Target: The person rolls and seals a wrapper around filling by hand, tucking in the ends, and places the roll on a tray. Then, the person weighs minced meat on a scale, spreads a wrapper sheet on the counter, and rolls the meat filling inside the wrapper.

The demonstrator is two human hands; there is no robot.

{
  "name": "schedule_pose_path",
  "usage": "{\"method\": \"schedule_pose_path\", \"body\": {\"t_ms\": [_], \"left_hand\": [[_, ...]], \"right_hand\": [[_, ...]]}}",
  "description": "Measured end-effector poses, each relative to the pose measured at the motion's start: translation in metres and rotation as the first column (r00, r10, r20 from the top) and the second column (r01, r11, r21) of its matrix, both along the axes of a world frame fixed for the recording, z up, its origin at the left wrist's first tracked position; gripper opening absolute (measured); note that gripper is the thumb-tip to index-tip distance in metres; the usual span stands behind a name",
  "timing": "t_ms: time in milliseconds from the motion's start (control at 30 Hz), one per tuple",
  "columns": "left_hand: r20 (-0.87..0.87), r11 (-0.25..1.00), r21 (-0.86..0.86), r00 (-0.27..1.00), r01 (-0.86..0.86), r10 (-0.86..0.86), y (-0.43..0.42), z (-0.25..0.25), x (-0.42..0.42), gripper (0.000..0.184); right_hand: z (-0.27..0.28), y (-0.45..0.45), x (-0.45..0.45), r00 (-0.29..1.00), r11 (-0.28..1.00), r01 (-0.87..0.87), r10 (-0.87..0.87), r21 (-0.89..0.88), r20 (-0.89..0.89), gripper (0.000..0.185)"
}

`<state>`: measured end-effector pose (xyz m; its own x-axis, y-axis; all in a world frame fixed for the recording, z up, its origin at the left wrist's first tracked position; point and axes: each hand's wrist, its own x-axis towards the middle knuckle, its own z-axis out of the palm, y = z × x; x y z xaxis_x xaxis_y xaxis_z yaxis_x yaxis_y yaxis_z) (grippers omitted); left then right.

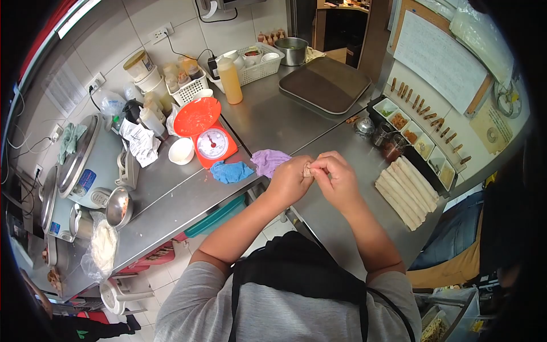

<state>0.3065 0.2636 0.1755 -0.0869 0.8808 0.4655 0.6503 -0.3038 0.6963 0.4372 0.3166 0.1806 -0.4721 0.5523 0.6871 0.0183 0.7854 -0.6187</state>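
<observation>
Both hands meet above the steel counter, near its corner. My left hand (290,181) is curled round a small pale piece (307,170), too small to identify. The fingertips of my right hand (336,178) pinch the same piece from the right. Just left of the hands lie a purple cloth (269,163) and a blue cloth (230,171). Behind the blue cloth is a red kitchen scale (214,145) with a red pan. A stack of pale rolled sheets (406,192) lies on the counter to the right.
A brown tray (325,84) and yellow bottle (229,81) stand at the back. Ingredient containers (411,137) line the right side. A white bowl (181,151), metal bowl (119,207) and large cookers (94,171) are on the left. A person's legs (453,233) show at the right.
</observation>
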Motion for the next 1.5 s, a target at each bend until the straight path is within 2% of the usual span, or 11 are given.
{"method": "schedule_pose_path", "body": {"t_ms": [200,500,600,700,833,933,1033,1133,1233,1367,1500], "left_hand": [[0.21,0.999,-0.014,0.977,0.042,-0.038,0.004,-0.007,0.001,0.01],[0.06,0.999,-0.052,0.998,-0.004,0.007,0.005,-0.004,0.011,0.011],[0.126,0.995,-0.097,0.992,-0.009,0.021,0.01,-0.011,0.008,0.009],[0.448,0.99,-0.12,0.894,0.074,-0.013,0.009,-0.003,0.005,0.012],[0.697,0.977,-0.074,0.71,0.202,-0.094,0.009,0.002,0.006,0.024],[0.83,0.962,0.019,0.532,0.272,-0.167,0.002,0.01,0.009,0.032],[0.741,0.842,-0.048,0.585,0.537,-0.331,0.002,0.011,-0.008,0.024],[0.697,0.779,-0.087,0.596,0.621,-0.398,0.015,-0.011,-0.01,0.016],[0.667,0.916,-0.043,0.694,0.4,-0.271,0.011,-0.012,-0.002,0.009],[0.5,0.985,0.003,0.853,0.172,-0.15,0.01,-0.013,0.002,0.008],[0.368,0.995,0.031,0.925,0.094,-0.099,0.008,-0.006,0.006,0.011]], "right_hand": [[-0.001,-0.008,0.012,0.981,0.972,0.086,-0.121,0.218,0.151,0.031],[0.001,-0.008,0.009,0.925,0.943,0.21,-0.277,0.258,0.26,0.03],[-0.013,0.006,0.012,0.957,0.985,0.058,-0.102,0.163,0.272,0.035],[-0.041,0.005,0.006,0.97,0.931,-0.194,0.135,-0.309,-0.202,0.046],[-0.076,-0.008,-0.014,0.971,0.879,-0.23,0.239,-0.418,-0.031,0.059],[-0.083,0.006,-0.012,0.903,0.568,-0.282,0.43,-0.773,-0.013,0.051],[-0.077,0.02,0.002,0.753,0.397,-0.424,0.654,-0.814,-0.073,0.04],[-0.058,0.017,0.007,0.817,0.454,-0.178,0.563,-0.873,0.126,0.032],[-0.041,0.014,0.011,0.985,0.975,-0.032,-0.006,-0.222,-0.17,0.027],[0.002,-0.012,0.014,0.954,0.863,0.299,-0.281,0.407,-0.104,0.019],[0.005,-0.01,0.007,0.95,0.849,0.308,-0.3,0.43,-0.089,0.019]]}}
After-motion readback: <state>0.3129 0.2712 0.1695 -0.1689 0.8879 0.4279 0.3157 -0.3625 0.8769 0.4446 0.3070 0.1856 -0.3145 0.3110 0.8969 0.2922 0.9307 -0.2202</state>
